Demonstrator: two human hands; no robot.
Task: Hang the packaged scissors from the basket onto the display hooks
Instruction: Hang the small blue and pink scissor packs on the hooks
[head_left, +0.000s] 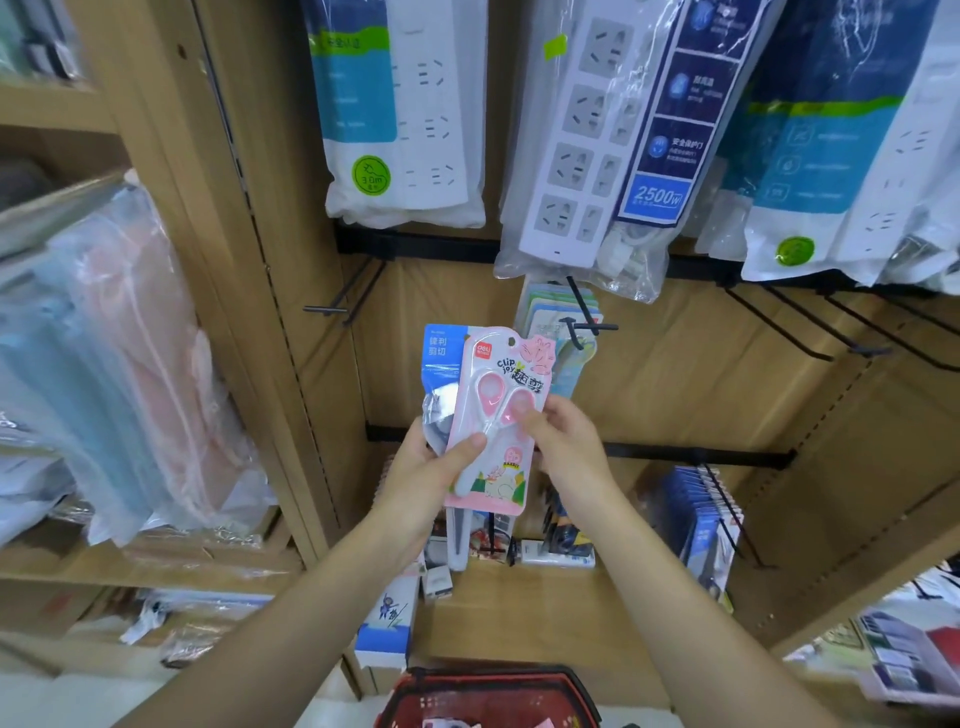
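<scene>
The left hand's thumb presses the front of a pink scissors pack. Its fingers curl behind, also gripping a blue scissors pack tucked at the back. The right hand pinches the pink pack's right edge. Both packs are held upright, just below and left of a black display hook carrying cards. Bagged power strips hang above that hook. A red basket sits well below it.

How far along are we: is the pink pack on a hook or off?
Off: left hand and right hand hold the pink pack beside the hook.
</scene>
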